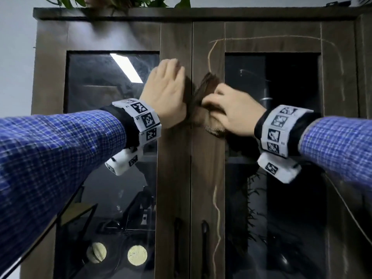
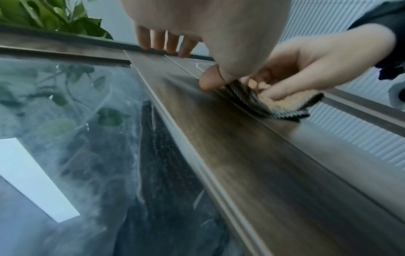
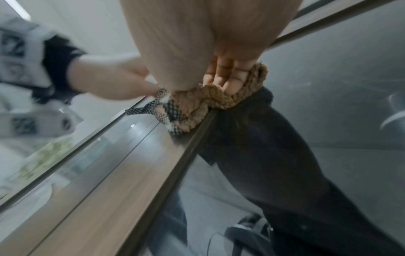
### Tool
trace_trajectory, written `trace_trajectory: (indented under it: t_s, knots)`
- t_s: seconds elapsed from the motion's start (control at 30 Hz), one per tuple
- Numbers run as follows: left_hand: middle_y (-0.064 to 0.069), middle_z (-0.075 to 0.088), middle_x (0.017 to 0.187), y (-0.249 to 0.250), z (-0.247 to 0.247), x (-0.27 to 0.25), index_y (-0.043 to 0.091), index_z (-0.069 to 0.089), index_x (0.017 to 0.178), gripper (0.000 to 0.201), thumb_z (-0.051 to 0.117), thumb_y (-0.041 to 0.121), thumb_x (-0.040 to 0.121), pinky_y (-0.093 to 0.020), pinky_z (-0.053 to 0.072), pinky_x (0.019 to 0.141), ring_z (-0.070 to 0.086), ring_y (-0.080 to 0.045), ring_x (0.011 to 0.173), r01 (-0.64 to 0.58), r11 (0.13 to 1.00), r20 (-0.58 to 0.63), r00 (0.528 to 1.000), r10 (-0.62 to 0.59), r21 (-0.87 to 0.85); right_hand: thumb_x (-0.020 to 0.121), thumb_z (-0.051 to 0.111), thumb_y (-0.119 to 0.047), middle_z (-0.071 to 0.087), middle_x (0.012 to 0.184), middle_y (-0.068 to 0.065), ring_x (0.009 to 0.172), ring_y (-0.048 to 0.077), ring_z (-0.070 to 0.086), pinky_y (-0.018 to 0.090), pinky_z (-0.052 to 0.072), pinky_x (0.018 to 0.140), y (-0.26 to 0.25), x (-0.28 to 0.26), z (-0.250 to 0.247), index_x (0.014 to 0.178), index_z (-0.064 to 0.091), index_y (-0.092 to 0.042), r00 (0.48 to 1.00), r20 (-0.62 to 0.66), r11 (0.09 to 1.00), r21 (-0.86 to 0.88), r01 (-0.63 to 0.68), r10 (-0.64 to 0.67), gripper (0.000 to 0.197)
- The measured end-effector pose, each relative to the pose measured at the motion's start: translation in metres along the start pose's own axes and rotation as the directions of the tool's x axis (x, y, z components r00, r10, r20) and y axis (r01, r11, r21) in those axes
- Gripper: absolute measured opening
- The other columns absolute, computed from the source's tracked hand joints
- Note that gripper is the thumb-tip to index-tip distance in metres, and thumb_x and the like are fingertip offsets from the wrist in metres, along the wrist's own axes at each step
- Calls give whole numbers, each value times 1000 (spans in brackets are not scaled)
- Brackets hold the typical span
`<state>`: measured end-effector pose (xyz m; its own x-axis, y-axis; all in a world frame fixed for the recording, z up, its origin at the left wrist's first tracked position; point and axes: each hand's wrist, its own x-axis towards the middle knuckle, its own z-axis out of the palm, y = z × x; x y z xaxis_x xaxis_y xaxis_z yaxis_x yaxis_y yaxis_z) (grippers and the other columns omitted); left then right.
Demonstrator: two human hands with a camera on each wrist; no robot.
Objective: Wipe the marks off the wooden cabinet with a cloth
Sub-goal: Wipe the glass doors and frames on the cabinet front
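The dark wooden cabinet [image 1: 175, 178] has two glass doors. A pale chalk-like mark [image 1: 261, 38] loops over the right door's frame, and a wavy mark [image 1: 217, 210] runs down its inner stile. My right hand [image 1: 235, 111] grips a bunched brown cloth [image 1: 205, 87] and presses it on that stile between the two marks. In the right wrist view my fingers [image 3: 230, 78] curl into the cloth [image 3: 197, 107]. My left hand [image 1: 165, 91] lies flat on the left door's stile beside the cloth, fingers straight [image 2: 162, 43], and holds nothing.
A leafy plant [image 1: 120, 2] stands on the cabinet top. Two dark door handles [image 1: 204, 238] sit low at the middle seam. Behind the left glass pane [image 1: 110, 97] lie round yellowish objects [image 1: 136, 254]. A white wall is at the left.
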<state>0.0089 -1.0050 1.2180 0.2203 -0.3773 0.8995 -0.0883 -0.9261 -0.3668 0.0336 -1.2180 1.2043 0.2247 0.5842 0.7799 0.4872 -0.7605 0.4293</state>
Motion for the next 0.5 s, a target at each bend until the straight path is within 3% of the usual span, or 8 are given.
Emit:
trace_trajectory:
  t_s: [0.07, 0.13, 0.2, 0.27, 0.37, 0.43, 0.5]
  knots:
    - [-24, 39, 144, -6, 6, -1, -7, 42, 137, 77, 49, 33, 71, -49, 30, 116, 35, -40, 135, 0, 1000, 50, 999, 0, 4, 90, 54, -28, 52, 109, 6, 89, 32, 60, 44, 52, 78, -2, 3, 4, 121, 63, -24, 999, -53, 1000, 6, 0, 0, 33]
    - [-25, 36, 148, -10, 14, -6, -8, 37, 144, 81, 41, 37, 76, -48, 26, 119, 33, -40, 138, -14, 1000, 85, 996, 13, 15, 90, 47, -38, 54, 110, 7, 88, 31, 59, 41, 53, 72, -14, -23, 16, 116, 67, -23, 989, 8, 988, -26, 150, -150, 36]
    - [-24, 35, 149, -11, 19, -11, -8, 33, 146, 81, 35, 39, 80, -49, 26, 119, 32, -40, 139, -22, 999, 89, 996, 19, 35, 96, 41, -45, 53, 109, 4, 88, 23, 56, 36, 52, 66, -32, -67, 30, 110, 66, -24, 923, 187, 940, 5, 340, -335, 35]
    - [-23, 35, 149, -13, 20, -11, -8, 33, 146, 81, 34, 41, 82, -50, 26, 119, 32, -39, 139, -33, 998, 80, 996, 29, 53, 100, 41, -41, 49, 100, 0, 82, 17, 50, 36, 50, 61, -41, -101, 41, 108, 63, -25, 825, 343, 883, 27, 469, -449, 28]
    - [-22, 37, 147, -14, 19, -6, -7, 35, 145, 84, 30, 45, 79, -51, 24, 119, 33, -38, 138, -36, 998, 64, 997, 32, 54, 98, 47, -34, 42, 92, -1, 75, 16, 44, 34, 46, 54, -34, -95, 40, 106, 61, -28, 760, 380, 818, -14, 575, -527, 18]
    - [-23, 30, 154, -14, 22, -2, -5, 31, 149, 89, 28, 48, 78, -50, 19, 122, 25, -39, 145, -21, 999, 63, 998, 18, 45, 95, 49, -35, 45, 94, 1, 78, 20, 48, 32, 45, 53, -23, -65, 28, 99, 63, -28, 807, 296, 834, -54, 549, -512, 16]
    - [-24, 16, 163, -13, 27, 2, -4, 21, 154, 94, 29, 49, 77, -48, 12, 125, 12, -37, 152, 5, 1000, 64, 998, -6, 27, 92, 44, -39, 49, 99, 7, 84, 26, 53, 34, 48, 58, -5, -25, 10, 99, 67, -26, 909, 135, 904, -123, 410, -394, 28]
